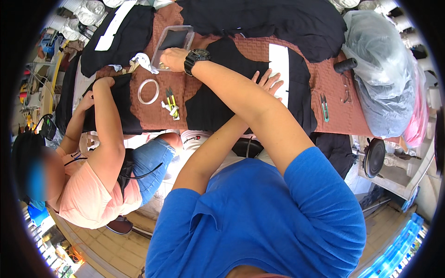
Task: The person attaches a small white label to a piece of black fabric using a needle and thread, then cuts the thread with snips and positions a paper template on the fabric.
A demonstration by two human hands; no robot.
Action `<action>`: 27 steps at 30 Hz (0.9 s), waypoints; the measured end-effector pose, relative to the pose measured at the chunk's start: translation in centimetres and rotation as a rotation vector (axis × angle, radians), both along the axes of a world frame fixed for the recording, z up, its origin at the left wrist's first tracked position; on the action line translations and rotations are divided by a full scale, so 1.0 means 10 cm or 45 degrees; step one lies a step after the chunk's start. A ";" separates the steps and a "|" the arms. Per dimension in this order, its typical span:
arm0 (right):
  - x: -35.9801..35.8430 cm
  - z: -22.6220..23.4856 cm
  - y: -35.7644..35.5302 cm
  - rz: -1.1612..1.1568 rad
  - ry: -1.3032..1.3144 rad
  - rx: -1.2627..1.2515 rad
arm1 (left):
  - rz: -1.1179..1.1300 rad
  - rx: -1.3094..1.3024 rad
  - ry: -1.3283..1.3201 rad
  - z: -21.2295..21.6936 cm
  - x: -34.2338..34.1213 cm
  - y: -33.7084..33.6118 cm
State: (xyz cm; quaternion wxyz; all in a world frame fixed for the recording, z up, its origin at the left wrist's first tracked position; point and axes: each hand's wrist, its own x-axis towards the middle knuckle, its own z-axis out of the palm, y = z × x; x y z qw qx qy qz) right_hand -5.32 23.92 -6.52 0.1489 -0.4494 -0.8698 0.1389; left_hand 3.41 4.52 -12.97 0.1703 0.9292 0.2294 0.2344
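Observation:
My arms cross over the table. My right hand (175,59), with a black watch on its wrist, reaches into a clear plastic box (191,35). Its fingers are curled together over small gold-coloured bits, and what they pinch is hidden. A dark flat piece (174,39) lies in the same box. My left hand (268,84) lies with fingers spread at the edge of a white strip (279,62), which rests on black fabric (218,99).
Yellow snips (171,102) and a clear ring (148,91) lie on the brown cloth (153,116). Green snips (324,109), a black thread spool (345,65) and a large plastic bag (382,74) are at right. A co-worker (99,185) handles black fabric at left.

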 end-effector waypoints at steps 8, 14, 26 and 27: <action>0.04 -0.17 0.06 0.009 0.155 0.141 | -0.004 0.056 0.010 -0.04 0.04 0.02; 0.08 -0.27 0.17 0.085 0.107 0.195 | 0.014 0.094 -0.047 -0.17 0.09 0.01; 0.15 0.17 -0.06 0.015 0.444 -0.025 | 0.063 0.233 -0.094 -0.48 0.21 0.04; 0.15 0.22 -0.12 0.005 0.625 -0.050 | 0.073 0.231 -0.103 -0.48 0.20 0.04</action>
